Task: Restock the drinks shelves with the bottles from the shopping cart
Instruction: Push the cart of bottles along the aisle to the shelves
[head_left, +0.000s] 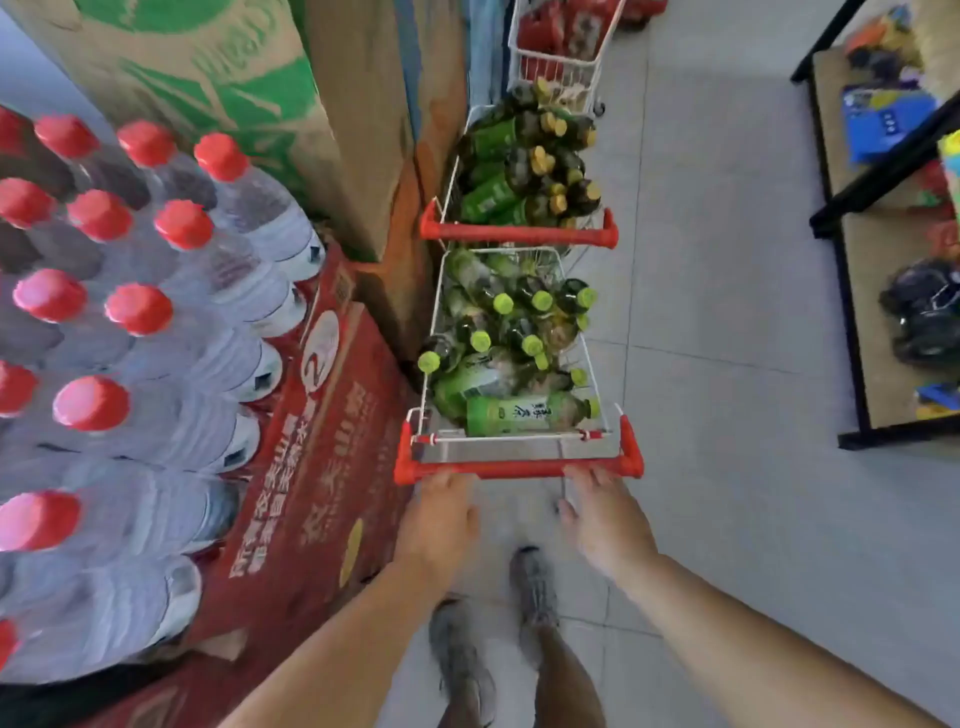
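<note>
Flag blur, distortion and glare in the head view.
Head view: wide-angle bending fans the water bottles outward at left; the left hand and right hand look smeared; the nearest green bottle is fairly sharp; lighting is flat, with no hard glare.

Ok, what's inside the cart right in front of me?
Green-capped bottles with green labels, piled loosely in the nearest cart. Those underneath and the cart's floor are covered by the top ones.

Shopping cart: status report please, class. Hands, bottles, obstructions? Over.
Left hand and right hand at red cart handle. Green-capped bottles lying in basket. Second loaded cart directly ahead, blocking.
</note>
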